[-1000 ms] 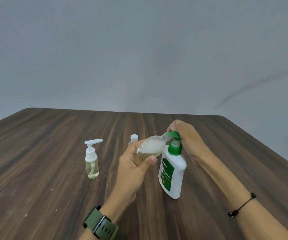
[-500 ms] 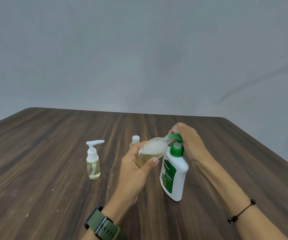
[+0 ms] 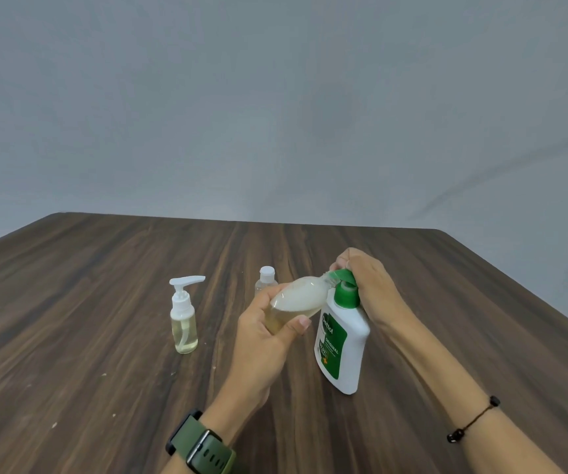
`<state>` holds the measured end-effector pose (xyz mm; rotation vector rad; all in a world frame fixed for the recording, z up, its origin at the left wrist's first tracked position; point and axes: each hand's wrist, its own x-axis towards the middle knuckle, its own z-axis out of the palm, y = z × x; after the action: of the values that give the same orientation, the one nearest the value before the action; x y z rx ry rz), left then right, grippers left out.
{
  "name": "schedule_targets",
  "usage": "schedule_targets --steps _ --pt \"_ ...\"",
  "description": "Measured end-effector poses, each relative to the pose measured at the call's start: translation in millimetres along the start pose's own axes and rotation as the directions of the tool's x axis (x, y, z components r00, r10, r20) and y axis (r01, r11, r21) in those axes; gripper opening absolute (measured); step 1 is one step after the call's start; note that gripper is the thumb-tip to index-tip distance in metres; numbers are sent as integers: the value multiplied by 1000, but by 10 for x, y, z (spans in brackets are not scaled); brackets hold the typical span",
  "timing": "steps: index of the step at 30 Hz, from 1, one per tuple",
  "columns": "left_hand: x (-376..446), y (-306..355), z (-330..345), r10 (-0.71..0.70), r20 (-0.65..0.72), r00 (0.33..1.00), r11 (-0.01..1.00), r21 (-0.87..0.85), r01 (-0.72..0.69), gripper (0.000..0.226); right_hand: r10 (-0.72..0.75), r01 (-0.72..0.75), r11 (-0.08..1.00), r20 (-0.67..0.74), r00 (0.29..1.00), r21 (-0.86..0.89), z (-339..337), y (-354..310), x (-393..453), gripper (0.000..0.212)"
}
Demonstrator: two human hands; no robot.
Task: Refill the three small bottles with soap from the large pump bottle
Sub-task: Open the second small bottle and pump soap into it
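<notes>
Soap bottle, the small clear one, lies tilted in my left hand, fingers wrapped round its lower body with the thumb across the front. Its open neck points up and to the right, under the green spout of the pump bottle. Yellowish soap sits in the low end near my palm, with pale foam above it. It looks light and thin-walled, so I judge a hard squeeze would dent it and push soap back out. Smooth plastic with soap about is likely slippery, so holding it around the widest part seems best.

Just right of those fingers the pump bottle stands on the desk, white with a green label. It is stiff and heavier, and probably steady enough if pressed straight down. My right hand is curled over the pump head, fingers clenched on it from above and behind. Whether soap is flowing at the spout I cannot tell.

Left of my left hand, well apart, a second small bottle with a white pump top stands upright, partly filled with yellow liquid. Beyond my left fingers a third small bottle with a white cap shows only its top. How full it is I cannot see.
</notes>
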<state>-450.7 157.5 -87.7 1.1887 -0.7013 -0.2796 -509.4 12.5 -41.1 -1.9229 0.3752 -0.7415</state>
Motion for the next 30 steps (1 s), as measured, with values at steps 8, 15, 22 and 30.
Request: schedule_targets --steps 8,15,22,30 --pt "13 32 21 22 18 1000 999 -23 -22 40 -31 31 999 -5 1000 34 -29 -82 65 18" --pt "5 -10 2 12 8 1000 1000 -23 -11 40 -28 27 999 13 1000 40 -6 -45 20 17" --pt "13 17 43 4 9 1000 998 -63 -3 40 -36 36 999 3 999 29 -28 -75 43 18" --pt "-6 7 27 -2 13 1000 997 -77 3 39 -27 27 999 4 1000 39 -15 -64 25 17"
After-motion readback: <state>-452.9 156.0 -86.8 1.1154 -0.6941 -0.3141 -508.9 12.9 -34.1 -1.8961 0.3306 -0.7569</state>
